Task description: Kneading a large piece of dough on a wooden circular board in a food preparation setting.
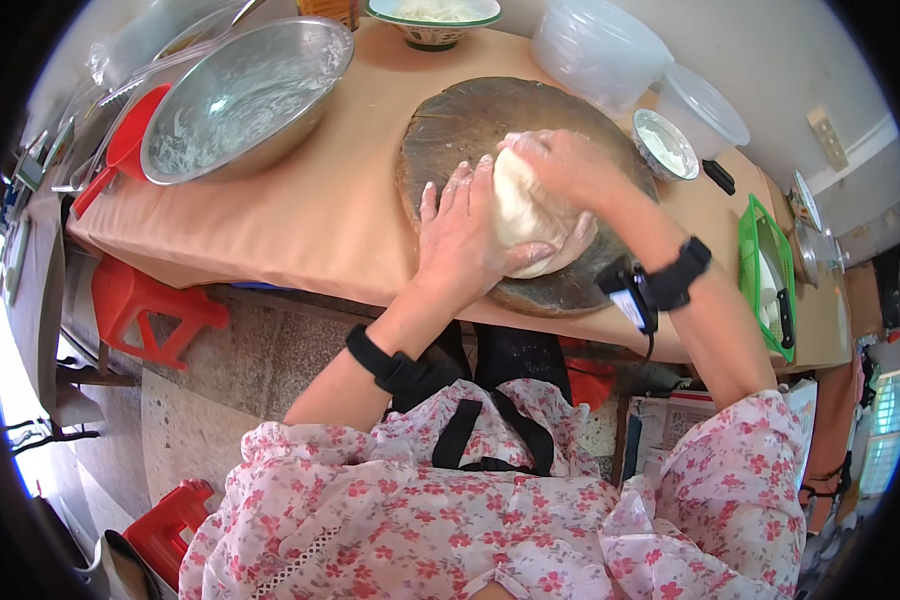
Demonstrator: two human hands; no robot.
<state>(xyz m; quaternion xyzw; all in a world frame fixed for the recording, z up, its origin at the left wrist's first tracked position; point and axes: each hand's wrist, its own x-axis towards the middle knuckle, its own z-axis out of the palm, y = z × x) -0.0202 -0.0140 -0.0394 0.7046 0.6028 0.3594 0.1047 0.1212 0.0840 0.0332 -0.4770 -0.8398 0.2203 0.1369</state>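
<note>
A pale lump of dough (516,207) sits on the round, dark wooden board (450,118), its surface folded and uneven. My left hand (458,235) lies along the dough's left side, flour-dusted fingers stretched out and thumb across the near part. From the right, my right hand (562,168) reaches over the dough, its fingers curled on the far edge and gripping it. Part of the dough is hidden under this hand. Black bands circle both wrists; a small dark device hangs beside the right one.
A large floury metal bowl (240,105) and a red dipper (125,150) stand left. Behind the board are a patterned bowl (435,38) and clear plastic tubs (600,55). Rightward are a small flour bowl (667,145) and a green basket (748,240) with a knife (786,318).
</note>
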